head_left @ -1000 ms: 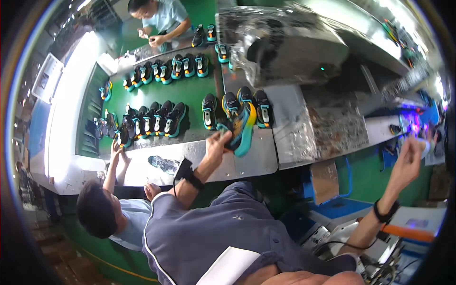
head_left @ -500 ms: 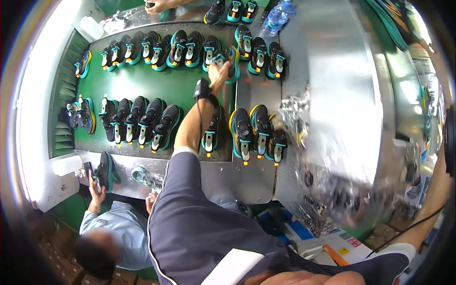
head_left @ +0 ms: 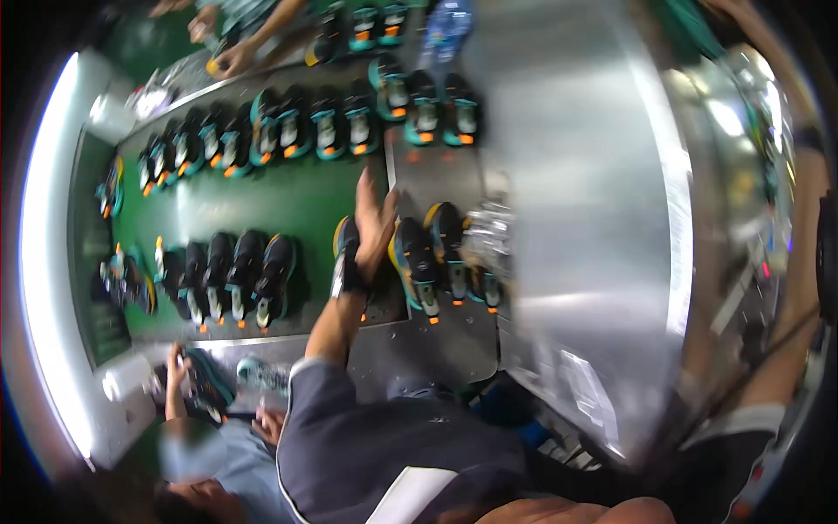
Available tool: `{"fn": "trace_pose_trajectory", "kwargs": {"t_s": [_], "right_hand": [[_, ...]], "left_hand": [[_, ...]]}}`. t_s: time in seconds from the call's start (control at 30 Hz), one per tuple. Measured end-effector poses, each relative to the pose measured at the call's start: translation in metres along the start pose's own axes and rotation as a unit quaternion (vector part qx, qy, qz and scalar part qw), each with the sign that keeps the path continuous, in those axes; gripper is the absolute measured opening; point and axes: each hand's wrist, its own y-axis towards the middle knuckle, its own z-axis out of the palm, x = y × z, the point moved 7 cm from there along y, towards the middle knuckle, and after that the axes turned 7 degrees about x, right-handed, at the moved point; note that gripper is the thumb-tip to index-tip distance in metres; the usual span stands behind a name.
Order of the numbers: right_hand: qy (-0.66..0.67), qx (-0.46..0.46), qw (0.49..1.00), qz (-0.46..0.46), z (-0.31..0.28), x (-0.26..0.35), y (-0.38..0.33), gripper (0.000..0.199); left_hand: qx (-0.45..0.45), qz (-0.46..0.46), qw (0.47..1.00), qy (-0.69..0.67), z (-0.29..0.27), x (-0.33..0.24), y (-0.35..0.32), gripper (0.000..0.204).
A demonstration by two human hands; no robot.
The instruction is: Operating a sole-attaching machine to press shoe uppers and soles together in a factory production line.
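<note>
My left hand [head_left: 375,223] is above the right part of the green mat, its fingers stretched out and nothing in them. Beneath it, a black sneaker [head_left: 346,234] with an orange-yellow edge is partly hidden by my hand and wrist. Just to the right lie black sneakers with teal soles, among them one sneaker [head_left: 417,253] close to my wrist. Past my fingertips, a sneaker [head_left: 360,120] ends the far row on the mat. At the upper right rim is my right hand [head_left: 768,61], blurred, with its fingers cut off by the picture's edge.
The green mat [head_left: 218,205] carries two rows of sneakers. A large metal housing [head_left: 594,210] stands to the right, with a clear plastic bottle [head_left: 449,33] behind the shoes. Co-workers' hands [head_left: 234,59] appear at the far side; another person handles a shoe [head_left: 208,377] at lower left.
My left hand has let go of a sneaker, now in the far row, and drawn back toward me. My right arm has swung up along the right rim. The view has shifted.
</note>
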Motion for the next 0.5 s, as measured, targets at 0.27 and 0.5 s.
{"fn": "trace_pose_trajectory", "kwargs": {"t_s": [0.27, 0.5], "right_hand": [[0.096, -0.201, 0.975, -0.018, -0.075, 0.03, -0.157, 0.059], [0.236, -0.35, 0.906, 0.021, -0.155, 0.016, -0.449, 0.05]], "left_hand": [[0.249, -0.223, 0.928, -0.163, 0.067, -0.112, -0.276, 0.016], [0.565, -0.168, 0.742, -0.318, 0.166, -0.286, -0.342, 0.039]]}}
